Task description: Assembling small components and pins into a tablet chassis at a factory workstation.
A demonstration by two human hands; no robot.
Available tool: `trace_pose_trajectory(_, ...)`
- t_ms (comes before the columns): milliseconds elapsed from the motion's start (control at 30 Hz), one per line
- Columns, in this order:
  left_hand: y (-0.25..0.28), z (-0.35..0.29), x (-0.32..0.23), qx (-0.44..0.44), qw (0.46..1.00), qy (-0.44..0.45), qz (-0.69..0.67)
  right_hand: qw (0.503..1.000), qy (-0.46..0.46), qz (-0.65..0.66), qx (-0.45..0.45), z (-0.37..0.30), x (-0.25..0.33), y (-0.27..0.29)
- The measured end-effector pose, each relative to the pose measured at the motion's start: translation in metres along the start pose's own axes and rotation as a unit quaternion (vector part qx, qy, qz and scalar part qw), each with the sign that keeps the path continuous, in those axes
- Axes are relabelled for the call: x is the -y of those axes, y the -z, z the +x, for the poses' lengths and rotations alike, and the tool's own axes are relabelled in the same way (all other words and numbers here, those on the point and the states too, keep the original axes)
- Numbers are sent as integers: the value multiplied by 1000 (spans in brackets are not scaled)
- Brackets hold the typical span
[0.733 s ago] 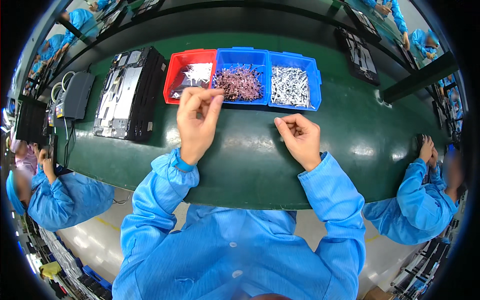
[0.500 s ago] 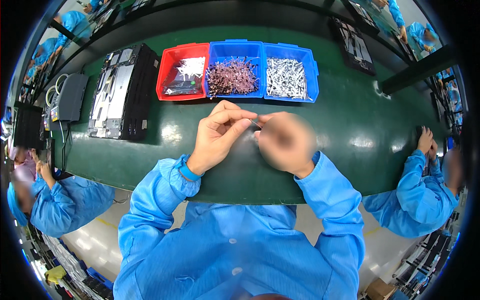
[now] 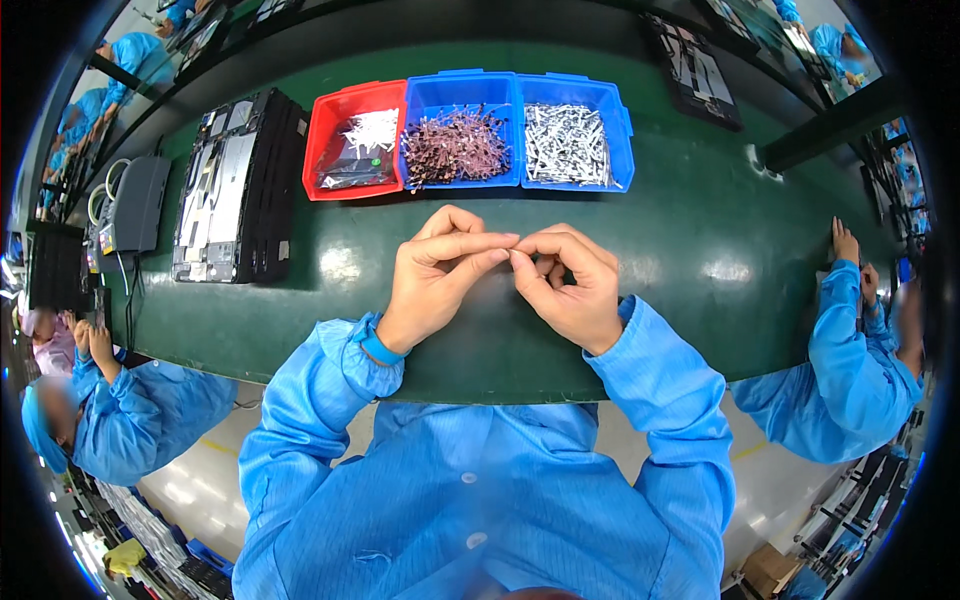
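Note:
Above the near middle of the green table, my left hand (image 3: 432, 280) and my right hand (image 3: 578, 290) meet at their fingertips. Thumb and forefinger are pinched together on each. Whatever small piece lies between them is too tiny and covered to name. A blue band (image 3: 378, 345) circles my left wrist. Just beyond the hands stand three joined bins: a red bin (image 3: 313, 150) with white pieces (image 3: 373, 130) and dark flat packets (image 3: 350, 172), a blue bin (image 3: 460, 92) of brownish-pink thin parts (image 3: 455, 145), and another blue bin (image 3: 570, 92) of white-and-dark small strips (image 3: 568, 145).
A stack of black-framed device housings (image 3: 230, 190) stands left of the bins, beside a grey machine (image 3: 138, 205) with cables. Another dark housing (image 3: 695, 70) lies at the back right, near a dark post (image 3: 835, 135). Co-workers sit at both sides.
My right hand's fingers show clearly now, where they were blurred before. The thin piece seen between my fingertips is no longer distinguishable. The view has shifted slightly.

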State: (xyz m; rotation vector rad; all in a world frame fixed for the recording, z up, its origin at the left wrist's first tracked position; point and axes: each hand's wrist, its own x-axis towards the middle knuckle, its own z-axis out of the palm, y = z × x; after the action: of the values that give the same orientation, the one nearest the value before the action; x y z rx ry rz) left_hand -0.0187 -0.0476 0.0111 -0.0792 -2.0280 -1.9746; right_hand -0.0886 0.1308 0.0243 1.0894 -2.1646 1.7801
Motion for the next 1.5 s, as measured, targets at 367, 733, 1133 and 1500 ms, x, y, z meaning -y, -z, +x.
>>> trace_pose_trajectory(367, -2, -3, -1, 23, 954, 203, -221, 1000, 3, 24, -6, -2, -2, -2)
trace_pose_trajectory(733, 2, 6, -9, -19, 988, -79, 134, 973, -201, 93, 65, -4, -7, 11)
trace_pose_trajectory(1133, 1, 8, -15, -51, 945, -176, 270, 958, -219, 131, 130, 12, -6, 42)
trace_pose_trajectory(1500, -6, -2, 6, -15, 998, 58, 26, 835, -368, 320, -256, 147, -150, 155)
